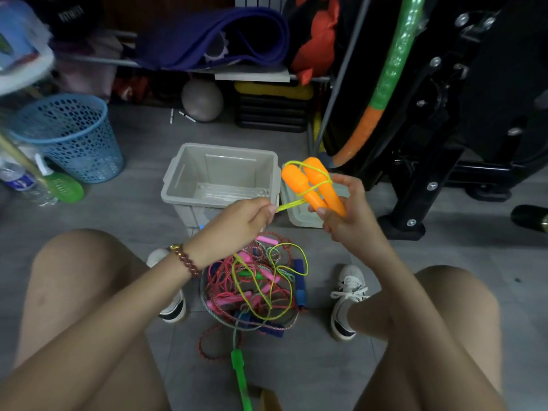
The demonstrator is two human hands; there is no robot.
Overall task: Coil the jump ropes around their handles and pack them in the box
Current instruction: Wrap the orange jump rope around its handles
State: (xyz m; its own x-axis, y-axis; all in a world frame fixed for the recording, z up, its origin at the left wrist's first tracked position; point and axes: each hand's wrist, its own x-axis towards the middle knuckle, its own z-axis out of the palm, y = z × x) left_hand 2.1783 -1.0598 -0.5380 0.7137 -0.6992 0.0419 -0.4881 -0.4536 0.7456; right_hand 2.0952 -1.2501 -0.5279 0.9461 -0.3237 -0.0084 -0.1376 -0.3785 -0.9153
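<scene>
Right hand (pixel 347 209) clamps the two orange handles (pixel 314 185) together, left hand (pixel 246 221) pinches the yellow-green cord (pixel 292 204), only a couple of wraps on. The grey box (pixel 178 185) sits empty, and a tangled rope pile (pixel 255 289) waits between the feet.

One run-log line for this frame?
stage: coiling | right hand: holds orange handles | left hand: pinches yellow rope | grey box: no ropes inside | tangled ropes: between feet
</scene>
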